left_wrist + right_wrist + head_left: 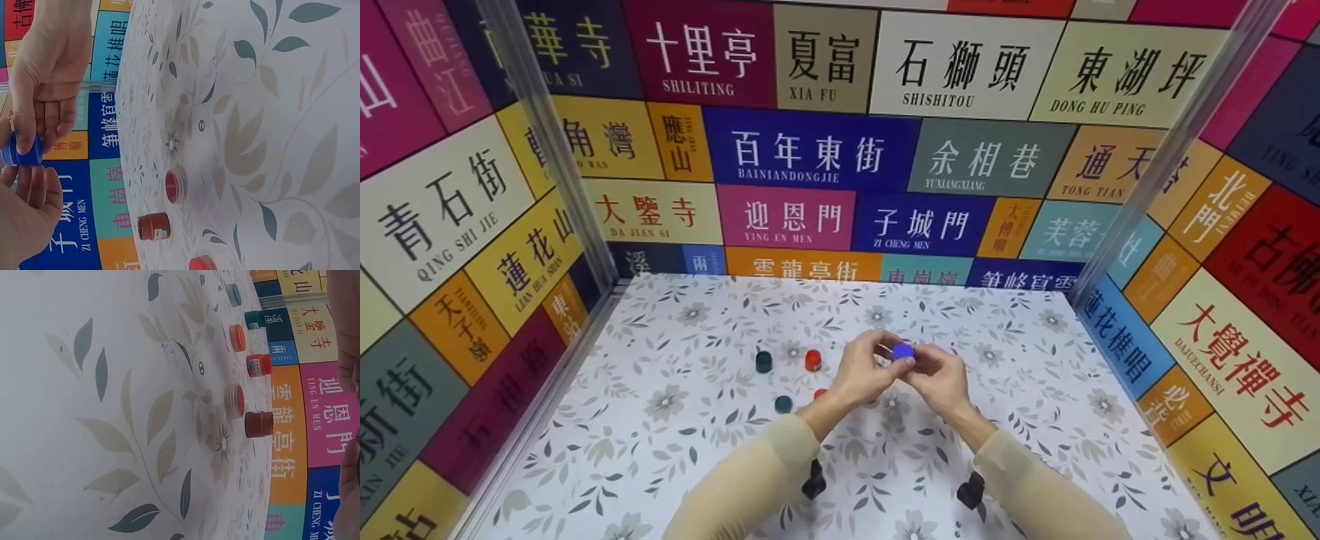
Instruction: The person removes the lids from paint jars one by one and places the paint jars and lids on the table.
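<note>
Raised above the table, a small blue paint jar [903, 351] is between both hands. My left hand [864, 371] pinches it from the left, fingers curled behind it. From the other side my right hand [941, 373] grips it, its thumb lying across the blue surface in the left wrist view, where the blue jar [23, 149] shows a pale label edge. Only parts of the left hand [344, 343] and right hand [347, 495] enter the right wrist view, which hides the blue jar.
An open brown-red jar [153, 226] stands behind its upturned lid [176, 187]. To its left are an orange-red jar [813, 360] with its lid [237, 337], and a green jar [764, 361] with its lid [784, 404]. Printed panels wall the floral table [675, 465].
</note>
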{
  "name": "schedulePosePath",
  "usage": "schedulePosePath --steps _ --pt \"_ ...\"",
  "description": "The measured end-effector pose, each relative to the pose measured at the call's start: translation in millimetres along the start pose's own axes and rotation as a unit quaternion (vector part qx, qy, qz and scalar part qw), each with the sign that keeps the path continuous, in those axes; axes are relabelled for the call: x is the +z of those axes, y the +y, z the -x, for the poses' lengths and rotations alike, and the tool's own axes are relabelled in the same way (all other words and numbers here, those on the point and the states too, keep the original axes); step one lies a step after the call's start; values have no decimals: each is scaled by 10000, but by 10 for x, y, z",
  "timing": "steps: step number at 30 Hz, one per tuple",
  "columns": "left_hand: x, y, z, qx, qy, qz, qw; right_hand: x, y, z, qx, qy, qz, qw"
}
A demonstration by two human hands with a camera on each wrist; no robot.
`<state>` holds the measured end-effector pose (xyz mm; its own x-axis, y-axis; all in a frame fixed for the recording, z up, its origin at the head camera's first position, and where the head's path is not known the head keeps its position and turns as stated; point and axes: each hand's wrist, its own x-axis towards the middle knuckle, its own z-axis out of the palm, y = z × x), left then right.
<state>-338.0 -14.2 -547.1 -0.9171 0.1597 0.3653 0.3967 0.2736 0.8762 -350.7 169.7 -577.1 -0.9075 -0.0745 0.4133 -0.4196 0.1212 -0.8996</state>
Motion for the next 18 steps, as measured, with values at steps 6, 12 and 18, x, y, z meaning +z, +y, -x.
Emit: schedulePosePath --steps 6,12,18 --pt "75 -239 -72 150 288 -7 9995 7 1 2 -69 -7 -61 10000" --pt "41 73 2 -290 525 -160 9981 3 7 15 -186 -78 -192 9996" --pt "27 106 6 -389 530 -308 9974 3 13 22 -172 -77 -175 9997"
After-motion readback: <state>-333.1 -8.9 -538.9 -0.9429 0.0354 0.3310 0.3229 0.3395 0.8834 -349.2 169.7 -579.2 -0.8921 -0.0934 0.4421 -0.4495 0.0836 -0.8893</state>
